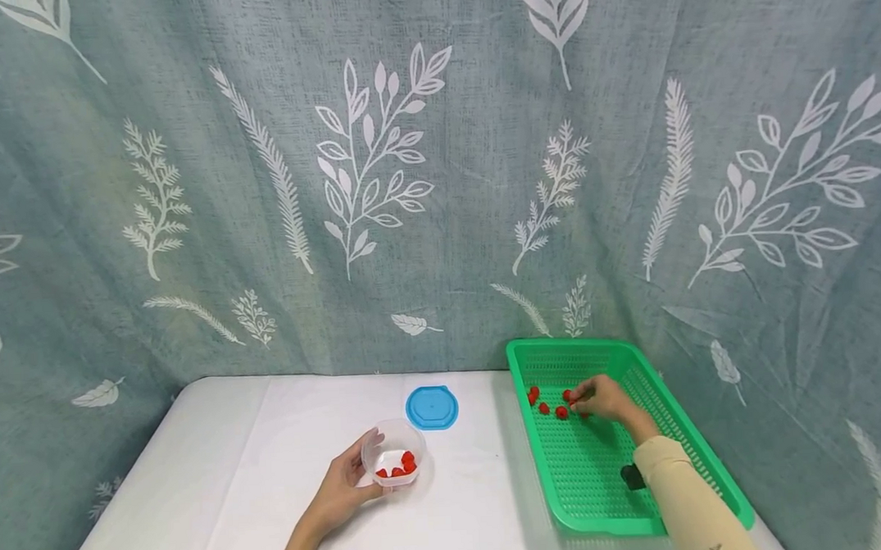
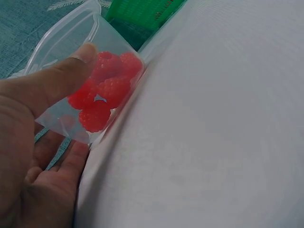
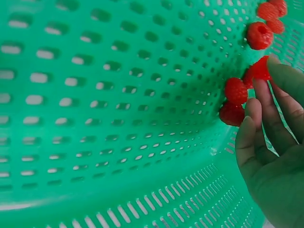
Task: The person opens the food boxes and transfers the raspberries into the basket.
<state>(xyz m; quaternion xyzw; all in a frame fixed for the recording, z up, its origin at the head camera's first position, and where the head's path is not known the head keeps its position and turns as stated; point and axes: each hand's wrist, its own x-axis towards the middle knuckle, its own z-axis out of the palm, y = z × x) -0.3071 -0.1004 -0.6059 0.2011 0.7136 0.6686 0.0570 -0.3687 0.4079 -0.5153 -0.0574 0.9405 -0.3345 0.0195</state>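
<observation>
My left hand [image 1: 339, 486] holds a small clear plastic container [image 1: 375, 452] on the white table. In the left wrist view the thumb [image 2: 61, 78] presses its near side and the other fingers are behind it. Several red raspberries [image 2: 114, 90] lie together inside, seen through the wall. Over on the right, my right hand [image 1: 603, 399] reaches into a green plastic basket [image 1: 590, 482]. Thumb and fingertips pinch a raspberry [image 3: 261, 69] there. Close by on the basket floor are more raspberries [image 3: 236, 91], some right beside the fingers.
A blue lid [image 1: 432, 408] lies flat on the white tablecloth [image 1: 271, 446] behind the container. The basket's raised, slotted walls surround the right hand. Behind the table hangs a grey-green curtain [image 1: 475, 224] with white leaf prints.
</observation>
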